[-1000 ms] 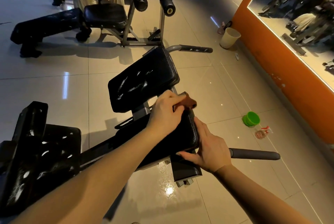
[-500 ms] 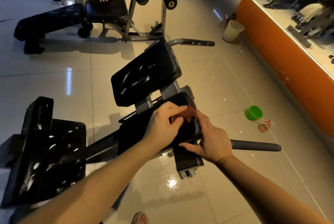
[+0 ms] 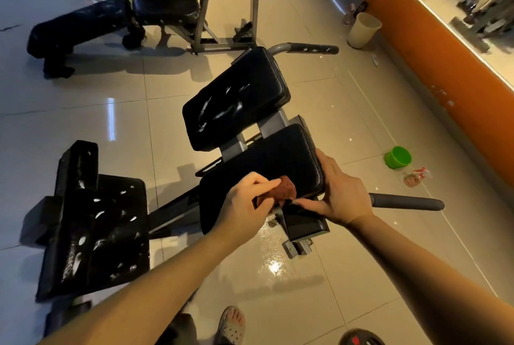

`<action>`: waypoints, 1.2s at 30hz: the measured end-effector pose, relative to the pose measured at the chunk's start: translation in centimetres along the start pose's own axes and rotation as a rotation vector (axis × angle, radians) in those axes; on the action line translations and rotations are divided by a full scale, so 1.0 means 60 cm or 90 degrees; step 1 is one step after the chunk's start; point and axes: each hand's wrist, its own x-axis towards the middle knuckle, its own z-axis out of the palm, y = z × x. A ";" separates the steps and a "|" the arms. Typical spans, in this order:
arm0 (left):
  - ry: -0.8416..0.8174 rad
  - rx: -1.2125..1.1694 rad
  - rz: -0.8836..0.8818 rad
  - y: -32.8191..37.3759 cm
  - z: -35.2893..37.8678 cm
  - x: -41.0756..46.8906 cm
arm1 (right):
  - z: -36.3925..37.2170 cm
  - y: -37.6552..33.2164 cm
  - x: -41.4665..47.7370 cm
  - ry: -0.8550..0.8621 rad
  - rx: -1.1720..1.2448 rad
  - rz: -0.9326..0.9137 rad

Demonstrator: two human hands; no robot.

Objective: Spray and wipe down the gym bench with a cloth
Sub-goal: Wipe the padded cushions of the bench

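A left hand (image 3: pixel 244 203) grips a reddish-brown cloth (image 3: pixel 284 191), pressing it on the near edge of a gym machine's black padded surface (image 3: pixel 264 164). The right hand (image 3: pixel 343 194) clasps that surface's right corner, fingers up the side, thumb along the front. A spray bottle (image 3: pixel 415 177) lies on the tiled floor (image 3: pixel 361 266) well to the right, beside a green cup (image 3: pixel 397 157).

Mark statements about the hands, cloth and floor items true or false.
1. The left hand grips the reddish-brown cloth on the nearer black padded bench cushion. True.
2. The right hand holds the clear spray bottle. False: it grips that cushion's right edge; the bottle lies on the floor.
3. The farther black cushion shows white streaks. True.
4. The green plastic tub stands on the bench. False: it stands on the floor.
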 end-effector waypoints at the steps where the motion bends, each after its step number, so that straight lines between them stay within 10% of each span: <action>1: -0.044 0.022 -0.014 -0.026 -0.009 -0.032 | -0.001 -0.001 -0.002 -0.004 0.003 0.005; 4: -0.175 0.089 -0.079 -0.095 -0.047 -0.105 | -0.002 -0.012 -0.005 -0.022 0.004 0.028; 17: -0.035 -0.124 -0.066 0.015 -0.077 0.113 | 0.004 -0.115 -0.039 0.022 0.025 0.216; 25: -0.355 0.023 -0.009 -0.068 -0.124 0.049 | 0.036 -0.208 -0.050 0.200 0.154 0.372; 36: -0.267 -0.059 0.124 0.008 -0.076 0.107 | 0.016 -0.237 -0.034 0.339 0.495 0.538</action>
